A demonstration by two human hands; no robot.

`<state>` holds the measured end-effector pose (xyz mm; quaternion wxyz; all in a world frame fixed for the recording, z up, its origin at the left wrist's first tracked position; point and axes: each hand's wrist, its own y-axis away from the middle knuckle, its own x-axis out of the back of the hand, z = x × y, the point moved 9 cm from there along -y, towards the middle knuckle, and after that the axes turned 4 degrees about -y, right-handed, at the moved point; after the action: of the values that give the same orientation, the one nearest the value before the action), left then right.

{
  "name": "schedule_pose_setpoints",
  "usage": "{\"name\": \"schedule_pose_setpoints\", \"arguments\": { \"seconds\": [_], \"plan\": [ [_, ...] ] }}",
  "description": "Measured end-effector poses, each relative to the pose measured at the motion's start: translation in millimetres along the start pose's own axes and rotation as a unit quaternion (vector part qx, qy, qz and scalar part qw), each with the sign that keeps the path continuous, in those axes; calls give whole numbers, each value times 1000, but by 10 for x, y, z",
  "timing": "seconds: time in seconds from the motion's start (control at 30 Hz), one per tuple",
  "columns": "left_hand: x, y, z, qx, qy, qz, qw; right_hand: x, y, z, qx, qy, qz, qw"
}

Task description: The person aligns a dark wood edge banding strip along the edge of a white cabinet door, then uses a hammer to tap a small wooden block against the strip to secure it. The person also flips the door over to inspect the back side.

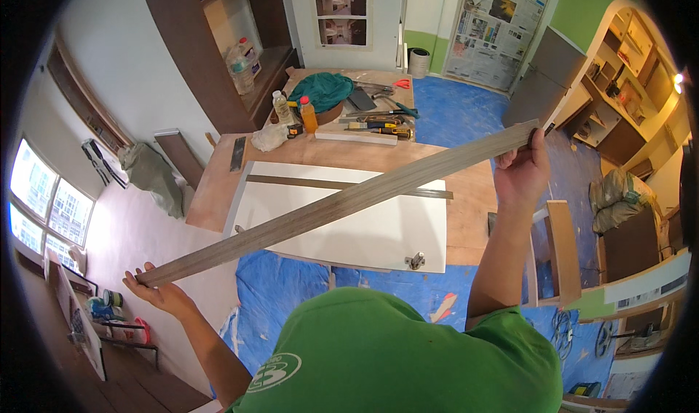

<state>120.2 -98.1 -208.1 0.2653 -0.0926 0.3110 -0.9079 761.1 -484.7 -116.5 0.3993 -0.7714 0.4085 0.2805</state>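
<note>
A long grey wood-grain strip slants across the view, held above the work surface. My right hand grips its upper end, fingers curled round it. My left hand holds the lower end from beneath, fingers loosely bent. Below the strip lies a white panel with a metal hinge near its front right corner. A second, narrower strip lies across that panel. Both rest on a plywood board.
Bottles, a green cloth and several tools crowd the back. Blue sheeting covers floor around me. Wooden boards stand at right; a black stand with equipment is at lower left.
</note>
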Motion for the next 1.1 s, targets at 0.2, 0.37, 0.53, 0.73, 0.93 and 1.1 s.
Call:
{"name": "schedule_pose_setpoints", "arguments": {
  "seconds": [0.2, 0.37, 0.53, 0.73, 0.93, 1.1],
  "plan": [
    [54, 34, -32, -13, -59, 16, 998, -23, -9, 38, -8, 17, -23, 1000],
    [85, 119, -157, -88, -215, 18, 973, -149, 8, 49, 15, 68, -74, 995],
    [83, 413, -615, -149, -308, -32, 939, -326, 129, 286, -25, 80, -33, 996],
    [260, 1272, -1957, -132, -481, -328, 803, -838, 335, 918, -104, 42, -116, 987],
    [337, 1545, -1762, 36, -272, -473, 837, -1393, 839, 1683, -238, 79, -188, 950],
    [-750, 1300, 647, 55, 10, -482, 874, -1683, 1245, 2151, -292, 148, -274, 905]
  ]
}}
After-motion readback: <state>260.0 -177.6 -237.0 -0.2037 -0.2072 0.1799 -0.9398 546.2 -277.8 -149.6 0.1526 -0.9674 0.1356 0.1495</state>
